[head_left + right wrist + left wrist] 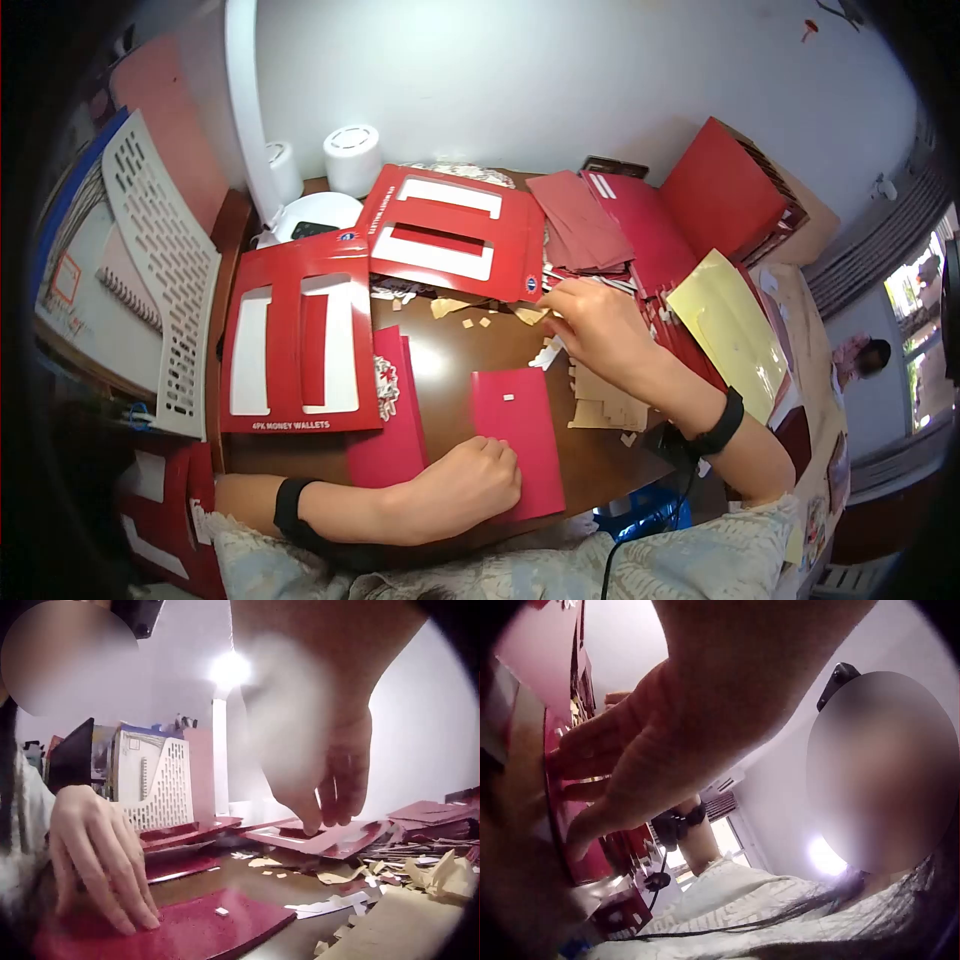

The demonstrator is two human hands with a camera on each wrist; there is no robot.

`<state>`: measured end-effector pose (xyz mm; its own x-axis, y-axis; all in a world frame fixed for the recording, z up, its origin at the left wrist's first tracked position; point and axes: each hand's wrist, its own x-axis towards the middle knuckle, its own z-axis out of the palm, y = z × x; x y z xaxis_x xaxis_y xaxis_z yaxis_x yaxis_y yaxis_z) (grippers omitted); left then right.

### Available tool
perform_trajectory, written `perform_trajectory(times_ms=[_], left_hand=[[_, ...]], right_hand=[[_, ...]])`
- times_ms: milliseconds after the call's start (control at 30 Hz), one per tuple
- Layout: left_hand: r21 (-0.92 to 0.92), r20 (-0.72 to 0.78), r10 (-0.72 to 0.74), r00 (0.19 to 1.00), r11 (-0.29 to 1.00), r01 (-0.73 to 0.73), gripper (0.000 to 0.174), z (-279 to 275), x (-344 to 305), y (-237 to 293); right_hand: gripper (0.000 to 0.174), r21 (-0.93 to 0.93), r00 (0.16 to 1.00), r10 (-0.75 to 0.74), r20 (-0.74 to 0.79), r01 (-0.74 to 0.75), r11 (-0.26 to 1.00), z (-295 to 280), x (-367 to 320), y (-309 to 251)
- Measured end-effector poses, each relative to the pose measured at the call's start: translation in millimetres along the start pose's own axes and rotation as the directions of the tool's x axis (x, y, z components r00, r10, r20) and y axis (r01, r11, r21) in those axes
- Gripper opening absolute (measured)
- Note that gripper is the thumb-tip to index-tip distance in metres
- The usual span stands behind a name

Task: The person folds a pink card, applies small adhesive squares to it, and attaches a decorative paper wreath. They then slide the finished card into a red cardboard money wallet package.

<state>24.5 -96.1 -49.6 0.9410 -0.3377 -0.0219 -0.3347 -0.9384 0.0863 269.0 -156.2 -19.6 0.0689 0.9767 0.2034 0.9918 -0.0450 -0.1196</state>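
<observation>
A red card [515,425] lies flat on the brown table [440,345], with a small white tab [508,397] near its top. My left hand [470,485] presses on the card's near left corner; in the right wrist view its fingers [112,889] stand nearly straight on the red card [202,922]. My right hand [590,325] hovers farther back, fingertips [315,817] pointing down over tan and white paper scraps [535,315]. Whether it pinches a scrap is hidden by blur.
Two red die-cut wallet packs [300,345] [450,235] lie at the left and back. Another red card [395,420] lies beside the pressed one. Red envelopes [610,220], a yellow sheet [725,325], tan backing offcuts [600,395] and a red box [730,190] crowd the right.
</observation>
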Motion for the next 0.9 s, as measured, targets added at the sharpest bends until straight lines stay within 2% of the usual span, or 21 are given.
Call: perform_trajectory(times_ms=[100, 167, 200, 300, 333, 367, 433, 500, 567, 700, 833, 900], left_hand=[[-0.042, -0.003, -0.007, 1.000, 0.999, 0.007, 0.035, 0, 0, -1], [-0.037, -0.019, -0.002, 1.000, 0.999, 0.001, 0.034, 1, 0, -2], [-0.029, -0.035, 0.017, 0.999, 0.999, -0.018, 0.033, 2, 0, -1], [-0.038, -0.006, 0.012, 1.000, 0.999, -0.013, 0.030, 1, 2, -1], [-0.036, -0.006, 0.001, 1.000, 0.999, -0.001, 0.030, 3, 2, -1], [-0.028, -0.040, 0.003, 0.999, 1.000, -0.004, 0.027, 7, 2, 0], [-0.022, -0.073, -0.002, 0.997, 1.000, 0.000, 0.026, 6, 2, 0], [-0.027, -0.038, 0.001, 0.999, 1.000, -0.002, 0.022, 2, 3, 0], [-0.017, -0.058, -0.004, 0.998, 1.000, 0.003, 0.021, 4, 2, 1], [-0.020, -0.119, -0.009, 0.993, 1.000, 0.007, 0.020, 11, 3, 1], [-0.013, -0.121, -0.017, 0.992, 1.000, 0.015, 0.019, 9, 2, 3], [0.001, -0.126, -0.007, 0.992, 1.000, 0.007, 0.017, 8, 2, 2]], right_hand=[[0.024, 0.001, 0.994, -0.095, -0.054, 0.095, 0.995, 14, 17, -2], [0.021, -0.024, 0.931, -0.302, -0.205, 0.304, 0.952, 27, 27, -11], [0.030, -0.030, 0.930, -0.346, -0.125, 0.345, 0.938, 30, 30, -15], [0.037, -0.017, 0.899, -0.431, -0.077, 0.431, 0.902, 47, 42, -33], [0.045, -0.047, 0.899, -0.438, -0.004, 0.437, 0.898, 52, 45, -36], [0.045, -0.045, 0.895, -0.446, -0.005, 0.446, 0.894, 58, 49, -38], [0.050, -0.059, 0.883, -0.463, -0.079, 0.459, 0.886, 69, 56, -44], [0.053, -0.049, 0.880, -0.471, -0.059, 0.468, 0.882, 79, 61, -45], [0.055, -0.171, 0.866, -0.484, -0.127, 0.461, 0.871, 94, 66, -44], [0.053, -0.197, 0.894, -0.442, -0.077, 0.421, 0.886, 99, 67, -43], [0.045, -0.185, 0.907, -0.401, -0.126, 0.375, 0.908, 79, 58, -34], [0.039, -0.242, 0.952, -0.304, 0.010, 0.298, 0.924, 74, 55, -31]])
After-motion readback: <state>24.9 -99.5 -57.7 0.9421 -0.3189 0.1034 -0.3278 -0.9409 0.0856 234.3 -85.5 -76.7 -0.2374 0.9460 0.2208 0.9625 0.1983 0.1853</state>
